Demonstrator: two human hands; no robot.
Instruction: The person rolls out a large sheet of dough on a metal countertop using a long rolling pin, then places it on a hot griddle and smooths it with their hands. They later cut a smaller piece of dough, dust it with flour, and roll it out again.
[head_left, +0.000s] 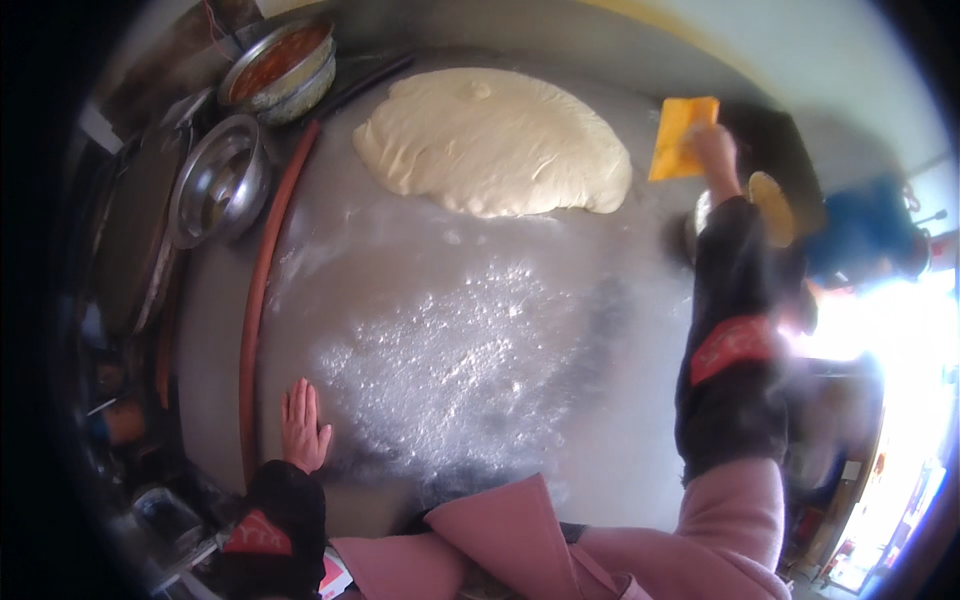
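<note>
On the grey work surface (645, 420), my left hand (304, 431) rests palm down with nothing in it, just right of a long reddish-brown rod (264, 285). My right hand (712, 146) is stretched out to the far right, gripping a flat yellow-orange piece (675, 154), whose exact kind I cannot tell. A large mass of pale dough (495, 142) lies at the back, left of my right hand. White flour (465, 367) is scattered over the middle, between the dough and me. A round container (702, 214) is partly hidden behind my right forearm.
At the back left stands a metal bowl of red sauce (277, 67); an emptier steel bowl (221, 184) sits nearer. A dark rod (371, 81) lies behind the dough. Right of my forearm are a round tan object (771, 210) and a blue object (862, 232).
</note>
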